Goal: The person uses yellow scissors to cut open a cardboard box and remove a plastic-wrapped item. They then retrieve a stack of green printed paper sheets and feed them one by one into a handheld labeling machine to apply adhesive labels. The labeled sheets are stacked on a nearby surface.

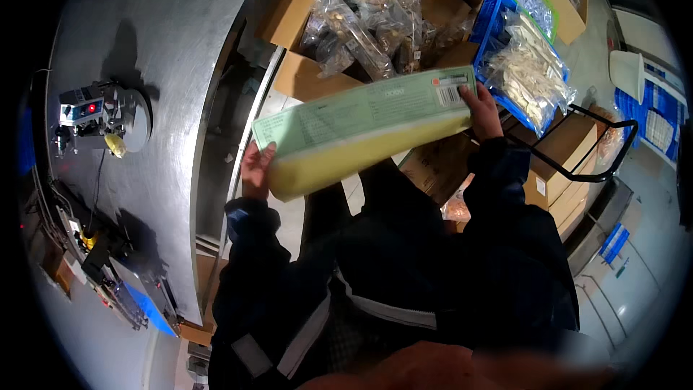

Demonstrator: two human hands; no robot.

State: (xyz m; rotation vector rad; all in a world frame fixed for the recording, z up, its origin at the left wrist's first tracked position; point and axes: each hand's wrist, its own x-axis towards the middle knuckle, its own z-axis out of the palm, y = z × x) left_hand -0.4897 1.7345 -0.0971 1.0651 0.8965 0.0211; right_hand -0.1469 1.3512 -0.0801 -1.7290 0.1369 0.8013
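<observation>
A long package (352,135) lies across the view before my body, held up at both ends. Its upper face is pale green with printed writing and a barcode; the lower side is yellow. My left hand (256,169) grips the left end, thumb on the green face. At the right end, my right hand (482,111) holds the corner beside the barcode. Past the package, an open cardboard box (306,73) holds several clear plastic bags (352,27) of dried brown goods. Fingers behind the package are hidden.
On the left stands a steel table (178,54) with a small machine (84,105) that shows a red light. A blue basket (487,16) carries bagged pale strips (528,65). The black handle (590,176) of a cart and stacked cartons (568,195) are at my right.
</observation>
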